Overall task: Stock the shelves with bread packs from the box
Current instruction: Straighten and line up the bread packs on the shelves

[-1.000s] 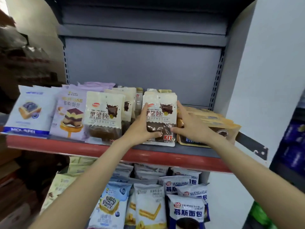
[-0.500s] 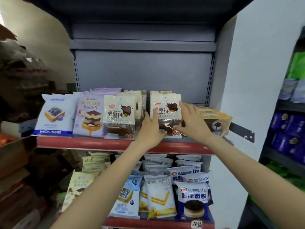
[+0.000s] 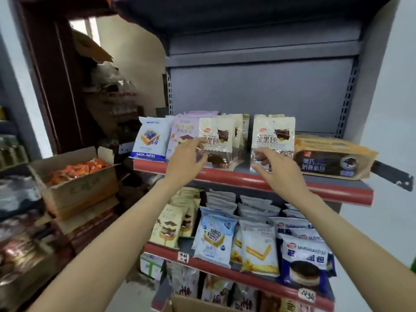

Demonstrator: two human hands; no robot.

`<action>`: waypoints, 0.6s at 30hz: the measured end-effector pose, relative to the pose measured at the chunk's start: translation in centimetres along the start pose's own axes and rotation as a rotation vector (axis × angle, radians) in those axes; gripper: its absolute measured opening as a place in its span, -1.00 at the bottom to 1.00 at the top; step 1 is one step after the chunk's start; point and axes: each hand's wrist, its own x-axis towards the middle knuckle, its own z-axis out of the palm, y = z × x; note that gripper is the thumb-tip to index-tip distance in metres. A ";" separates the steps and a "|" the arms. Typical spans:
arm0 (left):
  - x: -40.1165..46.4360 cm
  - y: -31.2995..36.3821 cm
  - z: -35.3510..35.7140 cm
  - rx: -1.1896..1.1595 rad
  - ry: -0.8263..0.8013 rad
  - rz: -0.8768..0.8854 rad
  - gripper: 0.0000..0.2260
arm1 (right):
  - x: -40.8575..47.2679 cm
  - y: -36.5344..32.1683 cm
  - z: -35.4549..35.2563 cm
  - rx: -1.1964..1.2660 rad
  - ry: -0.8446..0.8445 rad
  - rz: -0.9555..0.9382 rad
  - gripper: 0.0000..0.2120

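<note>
- The cream chocolate bread pack stands upright at the shelf's front edge, mid-right.
- Your right hand hovers before it, fingers loose, gripping nothing.
- Your left hand is spread open before the neighbouring pack.

To your left, a dark wooden door frame stands against the wall, with a strip of window beside it. At the far right a white wall runs alongside, and a dark metal bracket juts out toward it.
</note>
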 end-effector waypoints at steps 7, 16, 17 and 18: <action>2.8 -5.9 1.1 0.242 -0.061 0.200 -0.43 | 4.0 -2.6 5.0 -0.061 -0.064 0.116 -0.38; 11.3 -9.2 2.7 0.147 -0.081 0.546 -0.24 | 9.1 -4.7 5.3 -0.238 0.197 0.195 -0.51; 12.3 -9.0 2.7 0.127 -0.081 0.574 -0.29 | 9.9 -4.4 4.7 -0.239 0.179 0.168 -0.54; 13.3 -8.7 2.6 0.086 -0.079 0.587 -0.34 | 10.6 -4.1 4.1 -0.247 0.147 0.140 -0.56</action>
